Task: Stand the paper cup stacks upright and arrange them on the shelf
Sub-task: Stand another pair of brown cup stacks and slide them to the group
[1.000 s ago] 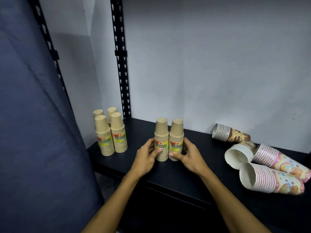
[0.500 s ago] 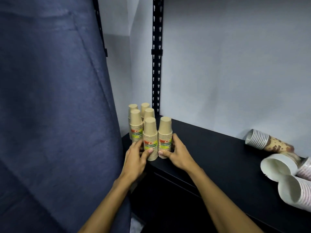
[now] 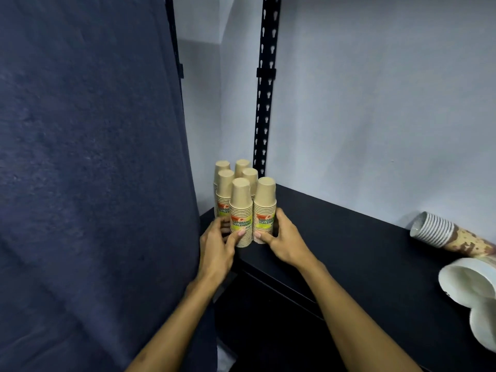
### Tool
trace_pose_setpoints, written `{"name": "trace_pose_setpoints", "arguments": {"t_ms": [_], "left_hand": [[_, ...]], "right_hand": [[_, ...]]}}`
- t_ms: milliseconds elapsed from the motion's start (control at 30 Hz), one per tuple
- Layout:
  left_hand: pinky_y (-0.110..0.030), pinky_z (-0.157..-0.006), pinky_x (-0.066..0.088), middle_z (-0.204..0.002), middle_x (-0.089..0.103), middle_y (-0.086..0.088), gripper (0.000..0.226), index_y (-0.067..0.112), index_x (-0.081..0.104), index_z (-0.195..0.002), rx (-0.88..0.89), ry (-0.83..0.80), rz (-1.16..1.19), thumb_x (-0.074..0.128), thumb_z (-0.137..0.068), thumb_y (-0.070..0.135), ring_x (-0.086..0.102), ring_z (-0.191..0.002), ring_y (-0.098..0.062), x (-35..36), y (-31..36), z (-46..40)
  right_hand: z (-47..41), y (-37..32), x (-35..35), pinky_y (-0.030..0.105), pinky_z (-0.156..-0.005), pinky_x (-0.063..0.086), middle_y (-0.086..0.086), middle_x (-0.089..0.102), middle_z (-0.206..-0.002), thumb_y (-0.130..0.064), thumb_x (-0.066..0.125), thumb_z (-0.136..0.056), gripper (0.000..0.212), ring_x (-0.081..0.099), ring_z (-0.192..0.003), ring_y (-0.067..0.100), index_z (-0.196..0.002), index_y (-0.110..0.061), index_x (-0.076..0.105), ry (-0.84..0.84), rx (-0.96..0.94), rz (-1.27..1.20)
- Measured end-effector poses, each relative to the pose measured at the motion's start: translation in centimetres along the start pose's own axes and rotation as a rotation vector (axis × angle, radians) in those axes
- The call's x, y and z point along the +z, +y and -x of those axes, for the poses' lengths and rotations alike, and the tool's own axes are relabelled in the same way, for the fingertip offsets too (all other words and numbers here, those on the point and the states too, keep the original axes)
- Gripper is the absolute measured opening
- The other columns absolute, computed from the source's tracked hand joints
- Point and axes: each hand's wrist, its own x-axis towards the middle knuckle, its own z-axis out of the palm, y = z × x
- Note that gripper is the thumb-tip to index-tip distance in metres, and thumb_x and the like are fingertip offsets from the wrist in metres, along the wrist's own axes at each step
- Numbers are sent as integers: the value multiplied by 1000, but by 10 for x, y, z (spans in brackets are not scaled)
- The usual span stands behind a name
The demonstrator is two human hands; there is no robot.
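Note:
Two upright stacks of brown paper cups stand side by side at the left end of the black shelf (image 3: 349, 245). My left hand (image 3: 217, 245) grips the left stack (image 3: 240, 208) low on its labelled base. My right hand (image 3: 284, 240) grips the right stack (image 3: 265, 202) the same way. Directly behind them stand several more upright brown stacks (image 3: 228, 183), packed into the shelf's back left corner. At the far right lie stacks on their sides: a brown-spotted one (image 3: 445, 234) and white ones (image 3: 472, 283), partly cut off by the frame.
A dark blue fabric panel (image 3: 94, 170) fills the left side, right beside my left hand. A black perforated upright post (image 3: 264, 103) rises behind the cups against the pale wall. The shelf's front edge runs diagonally below my hands.
Both hands have slid the two brown stacks leftward along the shelf until they stand against the group in the corner. The view has turned left, pushing the lying stacks to the right edge.

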Motion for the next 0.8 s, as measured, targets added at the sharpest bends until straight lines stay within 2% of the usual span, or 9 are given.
{"name": "trace_pose_setpoints", "arguments": {"t_ms": [133, 233, 333, 467, 600, 700, 800], "left_hand": [[-12, -81, 52, -115, 65, 1, 39, 12, 61, -122, 1, 37, -14, 76, -88, 23, 62, -97, 6, 5, -2, -2], [-16, -83, 53, -113, 63, 2, 37, 12, 62, -120, 10, 49, -22, 77, -87, 23, 62, -95, 4, 8, -3, -3], [-5, -77, 48, -111, 62, 2, 38, 10, 63, -119, 23, 52, -41, 78, -87, 24, 63, -94, 2, 9, -5, -3], [-10, -85, 53, -115, 62, 0, 43, 8, 61, -123, 9, 27, -6, 79, -85, 20, 64, -100, -3, 9, -8, 2], [-8, -89, 47, -123, 56, 1, 59, 7, 53, -134, 11, -36, -72, 81, -84, 24, 60, -110, -7, 9, -9, 15], [-20, -95, 43, -127, 52, -6, 62, 4, 46, -138, 35, 10, -155, 75, -89, 28, 55, -115, -15, 11, -6, 28], [-32, -101, 45, -131, 52, -10, 58, 3, 47, -136, 68, 35, -231, 69, -93, 35, 52, -121, -22, 11, -4, 41]], "right_hand": [[0, 6, 3, 54, -112, 40, -16, 61, -136, -56, 70, -78, 69, 56, -130, 17, -137, -39, 40, 27, 4, 18], [2, 5, 5, 54, -113, 38, -11, 60, -139, -47, 68, -88, 59, 54, -131, 19, -138, -34, 40, 29, 2, 52], [2, 6, 6, 51, -112, 40, -4, 61, -139, -43, 66, -93, 55, 55, -129, 22, -139, -25, 43, 21, 7, 92], [5, 5, 5, 49, -111, 43, 0, 59, -142, -47, 70, -89, 66, 53, -133, 26, -144, -24, 41, 6, 59, 115], [13, 3, 6, 43, -115, 33, 5, 54, -146, -48, 69, -90, 75, 47, -135, 27, -149, -17, 35, 33, 48, 300], [33, 2, 0, 41, -117, 24, 5, 43, -155, -56, 54, -96, 72, 37, -143, 23, -152, -14, 36, 49, 55, 526], [62, 8, -13, 39, -117, 24, 0, 43, -155, -56, 46, -99, 62, 36, -145, 18, -147, -18, 48, 35, 37, 606]]}}
